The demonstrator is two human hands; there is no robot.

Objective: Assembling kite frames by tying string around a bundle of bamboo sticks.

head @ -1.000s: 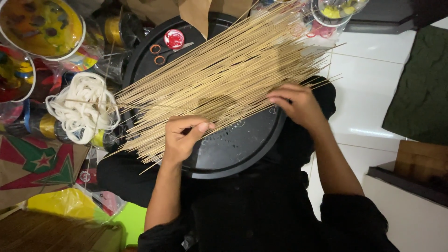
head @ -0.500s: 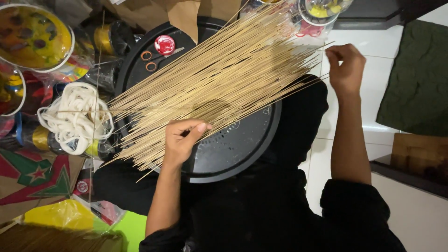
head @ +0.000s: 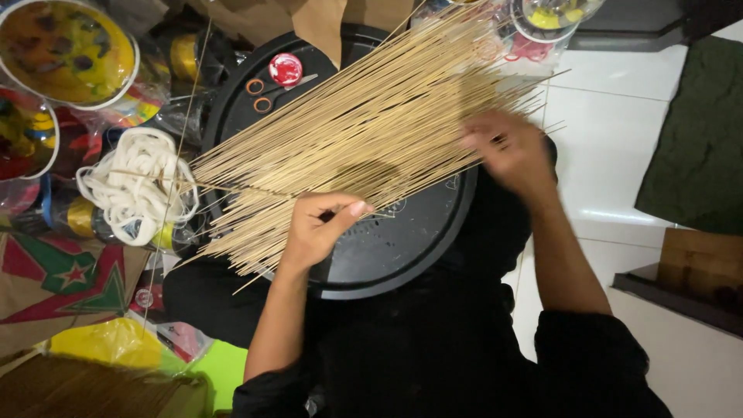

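- The place looked like a home corner used as a small craft workshop, with work done low on the floor.
- The floor (head: 619,147) was of white glossy tiles, with a dark green mat (head: 696,147) on it.
- A round black tray (head: 402,255) carried many thin bamboo sticks (head: 364,131) and small scissors (head: 267,93).
- A coil of white cord (head: 135,186), colourful paper pieces (head: 54,271) and painted round lids (head: 66,50) lay crowded around.

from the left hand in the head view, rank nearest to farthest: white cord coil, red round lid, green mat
1. white cord coil, just to the left of the left hand.
2. red round lid, above it on the black tray.
3. green mat, far right on the floor.
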